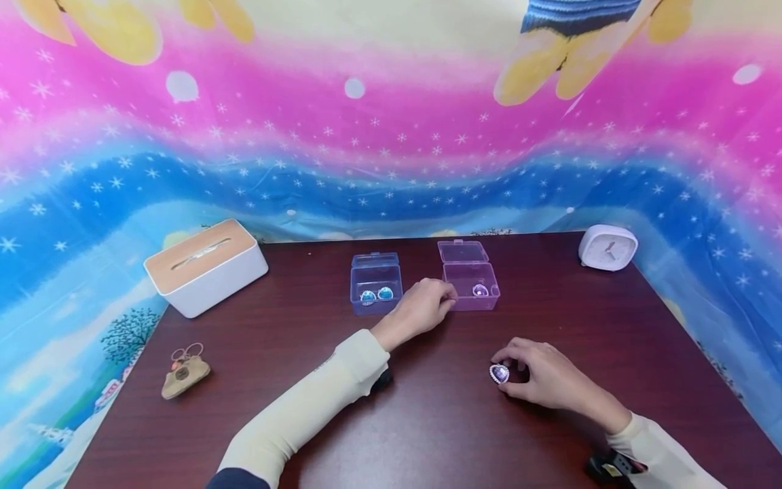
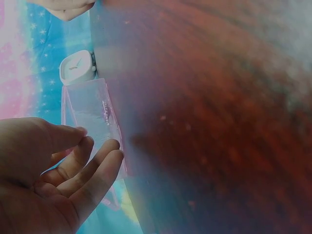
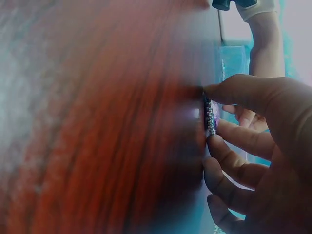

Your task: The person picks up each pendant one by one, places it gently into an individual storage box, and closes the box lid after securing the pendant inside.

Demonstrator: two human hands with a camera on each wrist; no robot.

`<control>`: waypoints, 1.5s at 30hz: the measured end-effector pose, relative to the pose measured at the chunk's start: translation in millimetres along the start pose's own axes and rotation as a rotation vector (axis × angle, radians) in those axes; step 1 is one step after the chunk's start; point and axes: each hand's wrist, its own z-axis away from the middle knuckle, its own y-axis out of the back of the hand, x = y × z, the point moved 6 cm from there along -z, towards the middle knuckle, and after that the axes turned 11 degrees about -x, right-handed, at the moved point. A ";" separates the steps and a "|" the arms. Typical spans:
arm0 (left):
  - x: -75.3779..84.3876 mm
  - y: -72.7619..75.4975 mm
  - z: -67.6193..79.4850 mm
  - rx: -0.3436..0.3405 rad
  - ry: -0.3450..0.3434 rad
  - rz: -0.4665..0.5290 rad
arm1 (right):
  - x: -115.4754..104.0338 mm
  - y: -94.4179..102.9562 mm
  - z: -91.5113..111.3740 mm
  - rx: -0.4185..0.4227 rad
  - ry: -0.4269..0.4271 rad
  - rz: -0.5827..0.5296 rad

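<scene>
A purple gem [image 1: 499,373] with a silver beaded rim lies between the thumb and fingers of my right hand [image 1: 544,373], which pinches it low over the table. The same gem [image 3: 210,116] shows edge-on in the right wrist view. My left hand [image 1: 421,305] grips the near left corner of an open pink plastic box [image 1: 476,303], its fingertips overlapping the wall. Inside that box sits another purple gem [image 1: 480,291]. Just left of it stands an open blue plastic box [image 1: 369,309] with two blue gems [image 1: 384,293] in it.
A white tissue box [image 1: 214,282] with a wooden lid stands at the back left. Nearer on that side lies a small tan pouch [image 1: 186,377] with a key ring. A white clock [image 1: 608,247] stands at the back right. A printed curtain [image 1: 391,136] hangs behind the table.
</scene>
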 end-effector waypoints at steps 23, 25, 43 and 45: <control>2.3 0.6 -2.2 0.001 -0.007 0.000 | 2.5 22.4 -17.3 -0.026 0.033 0.032; 2.0 0.5 -2.2 0.002 -0.007 0.002 | 1.4 27.4 -19.7 -0.015 0.037 0.055; -1.5 0.8 3.3 0.040 -0.014 0.030 | 2.7 113.0 -60.3 0.095 0.011 0.106; -1.8 0.8 3.8 0.047 -0.012 0.035 | 4.0 115.4 -66.6 0.083 0.000 0.101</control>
